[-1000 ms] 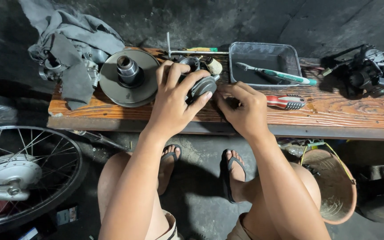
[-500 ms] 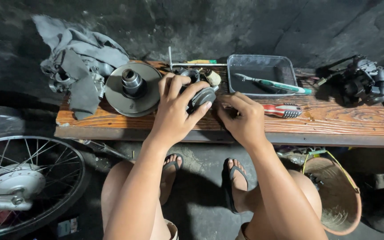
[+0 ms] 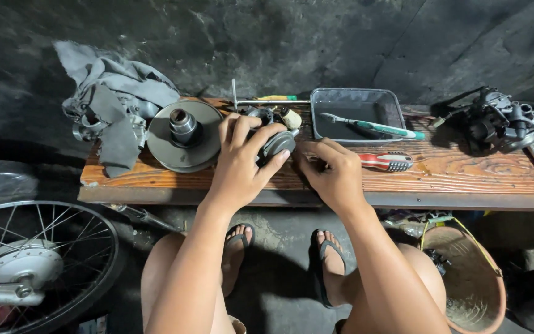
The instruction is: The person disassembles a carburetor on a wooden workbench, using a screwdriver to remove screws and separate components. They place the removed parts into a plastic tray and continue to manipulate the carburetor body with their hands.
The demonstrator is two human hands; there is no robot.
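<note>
My left hand (image 3: 240,159) is clasped over a dark metal engine part (image 3: 274,139) lying on the low wooden bench (image 3: 465,176), fingers wrapped across its top. My right hand (image 3: 335,170) rests on the bench just right of that part, fingers curled; whether it pinches anything small is hidden. A red-handled screwdriver (image 3: 385,161) lies right beside my right hand. Left of my left hand sits a round grey pulley disc (image 3: 183,134) with a raised hub.
A grey metal tray (image 3: 358,114) holds a green-handled tool (image 3: 375,127). Grey rags (image 3: 115,105) lie at the bench's left end, a black engine assembly (image 3: 495,120) at the right. A spoked wheel (image 3: 26,266) stands lower left, a woven basket (image 3: 468,278) lower right.
The view has shifted slightly, so the bench sits a little lower in the picture. My hands stay in the same places on the part and the bench.
</note>
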